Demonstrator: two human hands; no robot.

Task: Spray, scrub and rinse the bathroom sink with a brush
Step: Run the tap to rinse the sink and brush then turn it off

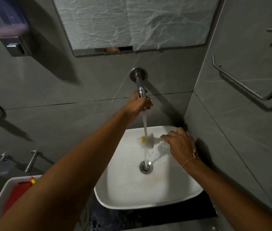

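Note:
A white square sink (128,185) sits on a dark counter, with a metal drain (146,167) near its middle. A chrome wall tap (140,87) sticks out above it, and water streams from it down into the drain. My left hand (137,105) is closed around the end of the tap. My right hand (180,144) holds a brush (148,140) with whitish bristles and a yellow part under the stream, at the far side of the basin. The brush is blurred.
A second white basin (0,202) at lower left holds a red bottle (17,194) with a yellow cap. A soap dispenser (13,30) hangs at upper left, a covered mirror (132,24) above the tap, and a towel rail (242,84) on the right wall.

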